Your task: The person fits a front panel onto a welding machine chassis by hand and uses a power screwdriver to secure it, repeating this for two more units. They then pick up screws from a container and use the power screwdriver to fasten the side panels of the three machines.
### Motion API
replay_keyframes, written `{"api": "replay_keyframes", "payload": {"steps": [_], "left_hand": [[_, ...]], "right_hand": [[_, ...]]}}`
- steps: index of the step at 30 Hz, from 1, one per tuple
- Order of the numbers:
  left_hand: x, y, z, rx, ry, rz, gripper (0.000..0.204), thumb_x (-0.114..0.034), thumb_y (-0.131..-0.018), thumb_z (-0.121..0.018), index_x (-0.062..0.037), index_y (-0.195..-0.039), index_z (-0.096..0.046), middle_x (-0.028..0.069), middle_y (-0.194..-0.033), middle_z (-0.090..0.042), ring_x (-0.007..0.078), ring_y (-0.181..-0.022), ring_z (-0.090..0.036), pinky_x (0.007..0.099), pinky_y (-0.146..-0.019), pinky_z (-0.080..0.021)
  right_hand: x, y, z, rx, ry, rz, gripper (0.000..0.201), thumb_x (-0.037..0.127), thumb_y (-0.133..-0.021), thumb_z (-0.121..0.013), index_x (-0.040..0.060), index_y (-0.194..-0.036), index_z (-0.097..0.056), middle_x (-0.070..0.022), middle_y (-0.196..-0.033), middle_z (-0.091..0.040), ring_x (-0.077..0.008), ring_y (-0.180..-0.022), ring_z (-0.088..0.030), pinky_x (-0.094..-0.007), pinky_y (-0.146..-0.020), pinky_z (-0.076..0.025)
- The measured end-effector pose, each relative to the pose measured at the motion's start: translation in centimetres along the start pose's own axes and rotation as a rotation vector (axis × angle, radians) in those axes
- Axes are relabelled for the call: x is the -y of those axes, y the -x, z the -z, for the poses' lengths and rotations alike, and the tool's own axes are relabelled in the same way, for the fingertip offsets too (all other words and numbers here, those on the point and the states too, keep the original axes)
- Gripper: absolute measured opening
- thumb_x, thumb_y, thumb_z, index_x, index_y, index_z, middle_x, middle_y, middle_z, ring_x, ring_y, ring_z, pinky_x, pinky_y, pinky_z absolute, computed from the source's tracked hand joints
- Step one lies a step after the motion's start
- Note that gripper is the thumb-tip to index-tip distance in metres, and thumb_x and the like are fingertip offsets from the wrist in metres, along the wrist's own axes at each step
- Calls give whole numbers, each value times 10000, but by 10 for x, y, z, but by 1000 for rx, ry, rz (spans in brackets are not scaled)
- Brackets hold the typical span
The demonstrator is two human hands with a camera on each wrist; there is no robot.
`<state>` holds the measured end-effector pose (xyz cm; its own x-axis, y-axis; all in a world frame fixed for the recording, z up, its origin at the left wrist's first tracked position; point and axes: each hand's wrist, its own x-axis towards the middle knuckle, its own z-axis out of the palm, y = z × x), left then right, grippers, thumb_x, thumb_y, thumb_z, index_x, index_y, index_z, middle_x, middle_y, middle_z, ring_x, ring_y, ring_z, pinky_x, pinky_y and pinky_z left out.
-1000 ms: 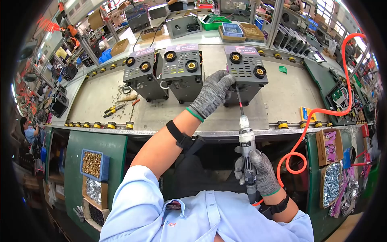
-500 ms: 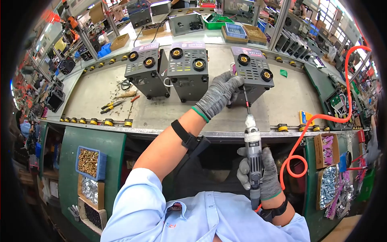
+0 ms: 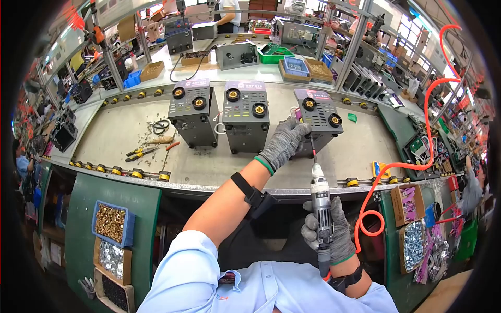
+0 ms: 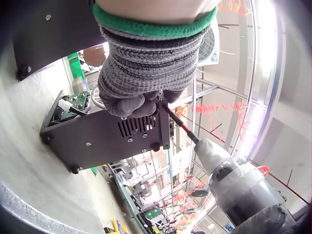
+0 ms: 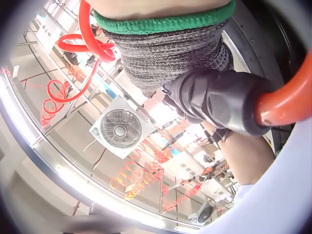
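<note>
Three dark metal boxes with round brass-centred sockets stand on the bench; the rightmost box (image 3: 319, 117) is tilted. My gloved left hand (image 3: 284, 142) has its fingers curled at that box's near left edge, beside the driver's bit. In the left wrist view the left hand (image 4: 151, 73) covers part of the slotted box (image 4: 107, 139), and the bit (image 4: 183, 124) meets the box's edge by the fingertips. My gloved right hand (image 3: 336, 232) grips the grey and white driver (image 3: 322, 208), which points away from me. The right wrist view shows the right hand (image 5: 170, 58) behind the driver's rear end (image 5: 219, 97).
An orange air hose (image 3: 417, 166) curves along the right. The middle box (image 3: 245, 122) and left box (image 3: 193, 117) stand nearby, with pliers (image 3: 140, 153) farther left. Parts trays (image 3: 129, 229) lie at lower left, more (image 3: 402, 245) at lower right. A fan (image 5: 119, 127) hangs behind.
The head view has shifted, so the boxes sit lower in it. The left hand stays at the right box's edge, and the right hand still grips the driver, its bit at that edge.
</note>
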<state>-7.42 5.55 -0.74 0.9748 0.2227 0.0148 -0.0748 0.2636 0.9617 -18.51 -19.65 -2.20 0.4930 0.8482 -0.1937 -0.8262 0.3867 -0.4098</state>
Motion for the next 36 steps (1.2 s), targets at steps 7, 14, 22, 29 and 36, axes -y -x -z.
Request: {"api": "replay_keyframes", "payload": {"steps": [7,14,22,29,36], "left_hand": [[3,-5,-3,-20,36,14,254,-264,-949,-645,-14,-987,-626,17,-680,-566,93,-456,-501,263,-396,-396],[-3,1,-6,-19,4,52,250,-258,-973,-636,-42,-1093,-593,-3,-711,-534,84,-494,-462,235,-424,-344],[-5,7,-12,-44,-47,48,288,-316,-988,-608,-37,-1057,-582,-9,-705,-509,83,-502,-469,244,-419,-328],[32,58,4,-186,-119,-26,335,-372,-976,-627,-47,-1048,-590,-12,-713,-479,75,-537,-474,229,-421,-355],[82,36,53,-213,480,479,220,-87,-931,-613,-5,-1134,-589,138,-990,-682,224,-776,-662,339,-661,-570]], "right_hand": [[3,0,-1,-25,42,-1,737,639,-957,-536,-14,-1301,-540,-106,-812,-616,-243,-676,-615,-318,-456,-533],[2,-1,5,-35,51,6,748,645,-955,-533,-14,-1309,-533,-103,-822,-615,-236,-683,-617,-311,-473,-539],[2,-2,5,15,1,-4,766,648,-963,-514,-30,-1319,-509,-106,-827,-625,-236,-690,-621,-305,-487,-545],[12,25,14,-31,274,-22,814,686,-929,-539,-18,-1336,-498,-105,-843,-658,-197,-692,-651,-284,-530,-550],[18,41,37,-30,425,-44,784,644,-872,-665,14,-1321,-539,-95,-836,-667,-166,-691,-664,-272,-559,-552]]}}
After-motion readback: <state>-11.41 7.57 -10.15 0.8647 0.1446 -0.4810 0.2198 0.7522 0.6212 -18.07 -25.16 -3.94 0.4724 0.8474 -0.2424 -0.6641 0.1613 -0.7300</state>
